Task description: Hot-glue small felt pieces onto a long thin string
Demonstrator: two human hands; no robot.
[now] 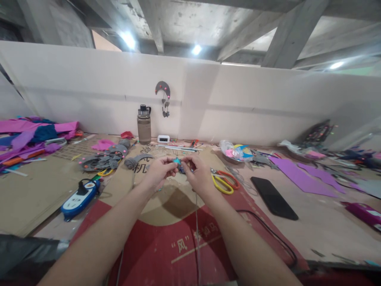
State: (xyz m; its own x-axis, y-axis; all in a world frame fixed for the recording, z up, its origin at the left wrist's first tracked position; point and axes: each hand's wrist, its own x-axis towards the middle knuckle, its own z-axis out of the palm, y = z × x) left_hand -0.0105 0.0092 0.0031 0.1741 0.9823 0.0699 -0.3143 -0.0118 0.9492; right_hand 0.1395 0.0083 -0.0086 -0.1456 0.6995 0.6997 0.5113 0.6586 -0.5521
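Both my hands meet above the middle of the cardboard-covered table [35, 198]. My left hand [159, 171] pinches a small teal felt piece [177, 161] between thumb and fingertips. My right hand [199, 173] is closed beside it, fingers curled on the same small piece and a dark bit I cannot make out. A thin thread [196, 222] hangs down from my right hand toward me.
Yellow and orange scissors [224, 182] lie right of my hands, a black phone [273, 197] further right. A blue-white power strip [79, 197] lies left. Grey felt shapes [104, 160], a water bottle [144, 124], purple felt sheets [300, 176] and pink fabric [32, 133] surround the work area.
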